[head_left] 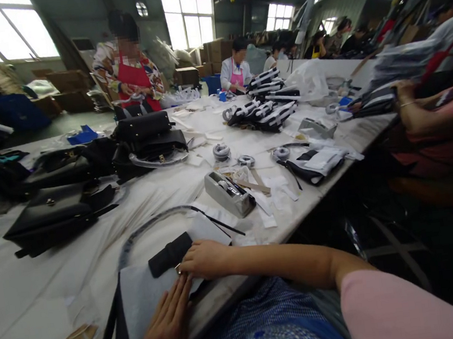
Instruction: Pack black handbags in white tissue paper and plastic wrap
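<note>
A black handbag [120,314] lies on the table in front of me, its front covered by a white protective sheet [141,298]. Across the sheet sits a black strap piece [171,254], and a small metal clasp shows at its lower edge. My right hand [206,259] has its fingers bent closed at that clasp; the fingertips are partly hidden. Flat on the sheet rests my left hand [167,325], fingers straight, its tips touching the right hand near the clasp. The bag's wrapped handle [135,235] arches away behind it.
A grey tape dispenser [229,194] stands beyond the bag, near tape rolls [221,152] and paper scraps. Black handbags [56,212] lie at the left, with more stacked bags [262,110] further back. Co-workers stand around the table; one arm [421,112] is at the right.
</note>
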`<state>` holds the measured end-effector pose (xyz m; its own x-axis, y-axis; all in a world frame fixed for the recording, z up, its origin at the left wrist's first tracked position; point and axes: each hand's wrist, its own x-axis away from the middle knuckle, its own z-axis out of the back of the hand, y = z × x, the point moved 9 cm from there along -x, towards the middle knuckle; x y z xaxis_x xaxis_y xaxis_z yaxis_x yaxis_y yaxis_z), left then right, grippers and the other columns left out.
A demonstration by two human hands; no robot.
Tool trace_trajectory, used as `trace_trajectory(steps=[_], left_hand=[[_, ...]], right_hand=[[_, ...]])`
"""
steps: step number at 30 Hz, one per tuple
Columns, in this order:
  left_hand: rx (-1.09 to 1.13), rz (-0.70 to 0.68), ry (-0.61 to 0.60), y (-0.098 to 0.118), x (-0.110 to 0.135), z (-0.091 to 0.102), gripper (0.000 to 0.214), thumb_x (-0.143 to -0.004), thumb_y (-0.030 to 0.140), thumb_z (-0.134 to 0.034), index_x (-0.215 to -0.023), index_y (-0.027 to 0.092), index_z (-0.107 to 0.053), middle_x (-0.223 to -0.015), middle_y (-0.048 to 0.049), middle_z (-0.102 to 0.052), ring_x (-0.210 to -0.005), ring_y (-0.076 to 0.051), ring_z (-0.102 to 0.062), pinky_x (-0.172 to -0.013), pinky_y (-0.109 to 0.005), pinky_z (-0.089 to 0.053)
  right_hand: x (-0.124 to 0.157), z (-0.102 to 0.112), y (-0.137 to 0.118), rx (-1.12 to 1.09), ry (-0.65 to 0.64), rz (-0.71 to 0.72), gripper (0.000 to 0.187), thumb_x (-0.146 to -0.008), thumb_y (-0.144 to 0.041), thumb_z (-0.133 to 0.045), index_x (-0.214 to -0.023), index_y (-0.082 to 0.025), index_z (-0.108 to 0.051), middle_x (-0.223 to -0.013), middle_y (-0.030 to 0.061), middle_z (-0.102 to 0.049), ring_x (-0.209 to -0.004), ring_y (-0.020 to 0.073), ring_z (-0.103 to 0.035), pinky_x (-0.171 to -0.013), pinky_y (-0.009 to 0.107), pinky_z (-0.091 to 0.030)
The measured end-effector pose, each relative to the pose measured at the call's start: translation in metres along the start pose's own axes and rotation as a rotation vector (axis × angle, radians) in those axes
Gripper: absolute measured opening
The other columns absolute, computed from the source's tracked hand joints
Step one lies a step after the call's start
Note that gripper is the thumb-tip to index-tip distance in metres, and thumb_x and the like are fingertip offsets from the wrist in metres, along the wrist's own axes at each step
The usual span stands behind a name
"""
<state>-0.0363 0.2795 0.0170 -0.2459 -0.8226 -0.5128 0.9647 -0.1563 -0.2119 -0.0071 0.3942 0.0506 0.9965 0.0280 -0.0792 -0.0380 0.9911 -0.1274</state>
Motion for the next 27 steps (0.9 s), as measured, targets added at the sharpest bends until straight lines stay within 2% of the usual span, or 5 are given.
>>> trace_trajectory(steps=[7,12,17,21,27], left_hand=[[-0.006,0.011,-0.009,0.0,-0.002,0.001,0.049,-0.1,0.021,-0.043,-0.149,0.02,-0.038,-0.146,-0.0042,-0.051,-0.126,-0.021,-0.057,-0.103,-0.038,-0.052],[-0.003,0.034,-0.018,0.002,-0.007,0.005,0.047,-0.101,0.02,-0.044,-0.147,0.02,-0.04,-0.145,-0.0026,-0.052,-0.126,-0.021,-0.057,-0.101,-0.036,-0.055],[-0.053,0.054,-0.044,0.002,-0.006,0.005,0.047,-0.1,0.018,-0.046,-0.146,0.019,-0.041,-0.146,-0.0029,-0.051,-0.128,-0.02,-0.056,-0.101,-0.037,-0.056],[-0.077,0.054,-0.064,0.003,-0.006,0.004,0.046,-0.1,0.017,-0.044,-0.145,0.019,-0.043,-0.145,-0.0022,-0.051,-0.128,-0.02,-0.055,-0.102,-0.036,-0.055],[-0.109,0.025,-0.03,0.005,-0.006,0.005,0.044,-0.099,0.016,-0.043,-0.144,0.017,-0.044,-0.146,-0.003,-0.05,-0.127,-0.02,-0.056,-0.098,-0.036,-0.058]], right_hand=[[0.099,-0.003,0.01,-0.111,0.285,-0.129,0.05,-0.101,-0.043,-0.056,-0.144,-0.019,-0.047,-0.148,0.0092,-0.048,-0.146,0.0267,-0.026,-0.122,0.05,-0.017],[0.115,0.028,0.024,-0.293,0.501,-0.12,0.032,-0.104,-0.033,-0.051,-0.134,-0.021,-0.057,-0.132,0.0084,-0.063,-0.13,0.0224,-0.051,-0.117,0.045,-0.031],[0.133,0.071,0.088,-0.437,0.695,-0.371,0.026,-0.103,-0.027,-0.05,-0.124,-0.023,-0.065,-0.119,0.0085,-0.068,-0.112,0.0225,-0.063,-0.101,0.038,-0.05],[0.121,0.074,0.108,-0.473,0.641,-0.419,0.027,-0.101,-0.028,-0.052,-0.124,-0.023,-0.066,-0.122,0.0086,-0.067,-0.114,0.0242,-0.062,-0.103,0.039,-0.05],[0.088,0.03,0.067,-0.458,0.353,-0.182,0.035,-0.105,-0.034,-0.046,-0.133,-0.019,-0.061,-0.138,0.0098,-0.058,-0.13,0.0227,-0.052,-0.114,0.038,-0.041]])
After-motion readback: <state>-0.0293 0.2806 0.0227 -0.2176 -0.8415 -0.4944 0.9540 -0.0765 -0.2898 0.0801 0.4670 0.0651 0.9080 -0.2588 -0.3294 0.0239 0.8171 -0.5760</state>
